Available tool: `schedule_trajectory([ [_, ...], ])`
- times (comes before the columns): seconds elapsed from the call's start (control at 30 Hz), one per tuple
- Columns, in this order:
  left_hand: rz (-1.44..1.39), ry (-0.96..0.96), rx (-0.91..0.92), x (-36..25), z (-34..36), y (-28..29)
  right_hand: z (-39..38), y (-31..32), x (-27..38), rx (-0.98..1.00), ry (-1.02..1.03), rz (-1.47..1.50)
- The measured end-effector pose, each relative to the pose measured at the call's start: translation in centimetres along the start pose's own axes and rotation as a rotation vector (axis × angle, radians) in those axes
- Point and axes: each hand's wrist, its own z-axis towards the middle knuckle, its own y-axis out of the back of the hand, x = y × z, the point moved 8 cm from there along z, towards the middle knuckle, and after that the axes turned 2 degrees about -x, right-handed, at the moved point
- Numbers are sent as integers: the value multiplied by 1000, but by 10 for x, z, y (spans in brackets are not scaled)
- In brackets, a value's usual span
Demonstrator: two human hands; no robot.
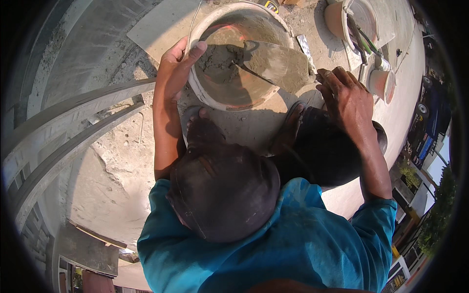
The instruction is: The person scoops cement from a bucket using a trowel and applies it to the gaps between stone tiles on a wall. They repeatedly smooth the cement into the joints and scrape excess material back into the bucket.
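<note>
Between my feet stands a round bucket (199, 89), its pale rim crusted, with wet grey mortar (217, 61) inside. My left hand (177, 63) grips the bucket's left rim, thumb over the edge and fingers outside. With my right hand (348, 95) I hold a trowel (281, 66) by its handle, which the curled fingers mostly hide. The trowel's broad blade is smeared with mortar and lies over the right part of the bucket, its tip toward the mortar. I cannot tell whether the blade touches the bucket's rim.
A second bucket (337, 22) holding long-handled tools stands at the far right, with a smaller orange container (382, 84) nearer. Two long grey bars (83, 101) run along the left. Rough broken concrete (115, 163) lies below them. A dark vehicle (426, 115) is beyond the right edge.
</note>
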Motion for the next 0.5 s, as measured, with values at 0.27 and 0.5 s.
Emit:
schedule_trajectory([
  [0.27, -201, -77, -62, 9, -16, -33, 32, -75, 34, -75, 183, -192],
  [0.5, -157, -143, -75, 4, -16, -44, 16, -109, 41, 288, -26, 208],
])
